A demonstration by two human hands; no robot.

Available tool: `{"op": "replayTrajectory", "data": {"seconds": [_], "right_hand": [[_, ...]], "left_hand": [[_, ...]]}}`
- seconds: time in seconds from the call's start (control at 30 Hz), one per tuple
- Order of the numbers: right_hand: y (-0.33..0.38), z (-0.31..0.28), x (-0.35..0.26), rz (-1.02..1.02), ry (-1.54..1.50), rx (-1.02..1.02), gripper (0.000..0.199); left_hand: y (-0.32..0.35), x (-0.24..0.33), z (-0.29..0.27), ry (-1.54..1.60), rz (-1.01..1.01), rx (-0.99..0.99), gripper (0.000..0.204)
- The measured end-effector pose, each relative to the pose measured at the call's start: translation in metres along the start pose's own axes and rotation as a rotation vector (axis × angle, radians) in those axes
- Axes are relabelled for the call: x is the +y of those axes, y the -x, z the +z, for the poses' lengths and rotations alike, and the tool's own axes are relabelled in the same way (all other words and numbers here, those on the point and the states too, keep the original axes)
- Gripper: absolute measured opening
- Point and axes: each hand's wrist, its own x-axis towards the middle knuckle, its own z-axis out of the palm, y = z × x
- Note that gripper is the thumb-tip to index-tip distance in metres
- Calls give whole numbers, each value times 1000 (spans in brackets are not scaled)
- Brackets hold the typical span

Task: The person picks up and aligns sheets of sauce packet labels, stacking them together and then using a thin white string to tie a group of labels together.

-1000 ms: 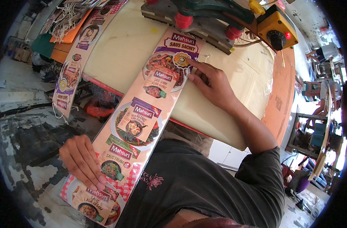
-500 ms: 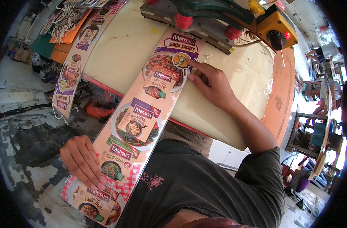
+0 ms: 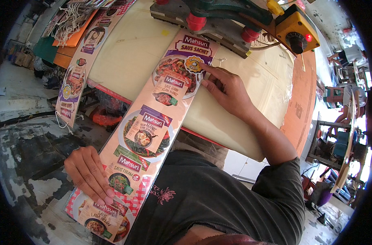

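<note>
A long printed cardboard strip (image 3: pixel 155 104), glossy and pink with food pictures, slants from the upper middle to the lower left. Its far end lies at the edge of a dark green press (image 3: pixel 231 16); its near part juts past the table edge. My left hand (image 3: pixel 88 173) holds the strip near its lower end, fingers lying over the top, thumb hidden. With index finger and thumb, my right hand (image 3: pixel 224 87) grips the strip's right edge near the far end; its other fingers are curled. A white string (image 3: pixel 222 61) shows beside that end.
A cream-covered table (image 3: pixel 239 118) lies under the strip. A similar strip (image 3: pixel 78 73) with string hangs over its left edge, near orange sheets (image 3: pixel 78 32). At upper right sits a yellow control box (image 3: pixel 297 30) with a black dial and lit red lamp. Another person (image 3: pixel 349 102) is far right.
</note>
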Motion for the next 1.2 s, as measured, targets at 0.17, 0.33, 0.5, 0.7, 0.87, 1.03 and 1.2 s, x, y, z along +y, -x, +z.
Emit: {"op": "replayTrajectory", "data": {"seconds": [0.17, 0.33, 0.5, 0.7, 0.87, 1.03, 1.2], "right_hand": [[0, 0, 0, 1, 1, -3, 45], [0, 0, 0, 1, -4, -6, 45], [0, 1, -1, -22, 4, 12, 45], [-1, 0, -2, 1, 15, -5, 43], [-1, 0, -2, -7, -6, 2, 44], [0, 0, -1, -5, -8, 2, 44], [0, 1, 0, -7, -10, 5, 44]], "left_hand": [[3, 0, 1, 11, 6, 7, 26], [-1, -1, -1, 29, 8, 2, 26], [-1, -1, -3, 20, 14, -17, 27], [0, -2, -1, 15, 15, -8, 30], [0, -1, -2, 15, 10, -11, 29], [0, 0, -1, 7, 9, 3, 27], [0, 0, -2, 11, 2, -2, 24]]}}
